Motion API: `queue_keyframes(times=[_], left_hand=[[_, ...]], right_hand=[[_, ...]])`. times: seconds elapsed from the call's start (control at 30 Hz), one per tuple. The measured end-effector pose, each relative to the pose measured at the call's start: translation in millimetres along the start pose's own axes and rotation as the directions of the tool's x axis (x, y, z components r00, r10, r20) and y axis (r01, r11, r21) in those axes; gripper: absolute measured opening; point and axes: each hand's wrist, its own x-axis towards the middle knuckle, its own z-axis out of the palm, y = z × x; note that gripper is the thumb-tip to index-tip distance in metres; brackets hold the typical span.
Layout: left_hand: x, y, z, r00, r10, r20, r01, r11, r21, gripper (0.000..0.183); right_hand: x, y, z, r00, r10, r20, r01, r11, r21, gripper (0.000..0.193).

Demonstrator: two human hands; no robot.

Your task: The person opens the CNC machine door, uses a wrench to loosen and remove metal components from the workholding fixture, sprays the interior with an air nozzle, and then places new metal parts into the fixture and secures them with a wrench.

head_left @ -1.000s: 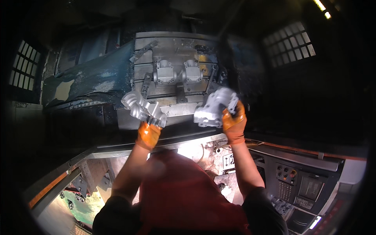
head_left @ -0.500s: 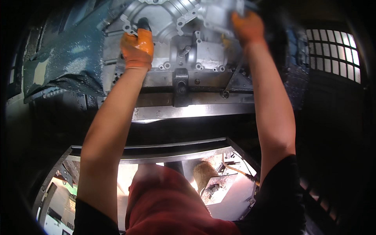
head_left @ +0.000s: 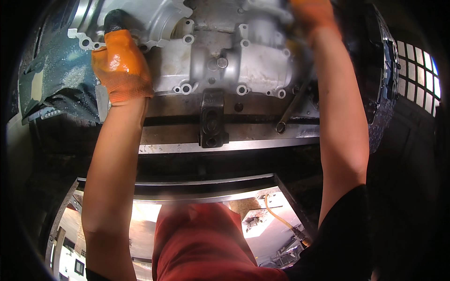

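Over on the left, a crumpled blue-grey tarpaulin (head_left: 51, 79) hangs beside the machine bed. Next to it the person's left hand (head_left: 123, 65), in an orange coated glove, is wrapped around the flanged left edge of a grey cast-metal housing (head_left: 220, 51), fingers curled over its rim near a dark knob. The casting sits high in view, resting on or against a flat steel plate (head_left: 187, 133) with a black clamp block (head_left: 213, 119) just below its middle. It looks like solid aluminium, ribbed and full of bolt bosses: I'd judge it heavy, rigid, not fragile, but with sharp flange edges and an oily sheen that could make it slip, so the thick outer rims at each end seem the safest holds. A wrench (head_left: 293, 105) leans against the plate to the right. The right hand (head_left: 311, 14), also gloved, grips the casting's upper right corner, though blur hides the fingers.
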Motion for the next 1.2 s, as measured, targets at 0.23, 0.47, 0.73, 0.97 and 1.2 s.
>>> queue_keyframes(times=[0.23, 0.47, 0.73, 0.97, 1.2], left_hand=[[4, 13, -5, 0.999, -0.02, -0.043, 0.012, 0.982, -0.189, 0.01], [3, 10, -7, 0.998, 0.015, 0.053, -0.016, 1.0, 0.017, 0.005], [2, 0, -3, 0.984, -0.046, 0.174, 0.067, 0.991, -0.118, 0.007], [-3, -6, -3, 0.99, -0.038, 0.134, 0.064, 0.978, -0.2, 0.007], [-2, -9, -5, 0.999, -0.044, 0.031, 0.051, 0.95, -0.307, 0.01]], right_hand=[[9, 13, 17, 0.998, -0.022, -0.053, 0.013, 0.986, -0.169, 0.044], [1, -13, 20, 0.999, 0.039, -0.029, -0.048, 0.91, -0.412, 0.039], [-2, -12, 18, 0.991, -0.095, -0.096, 0.022, 0.812, -0.583, 0.033], [-2, -4, 35, 0.945, -0.217, -0.245, 0.058, 0.848, -0.528, 0.049], [37, -13, 20, 0.858, -0.409, -0.312, 0.318, 0.898, -0.304, 0.066]])
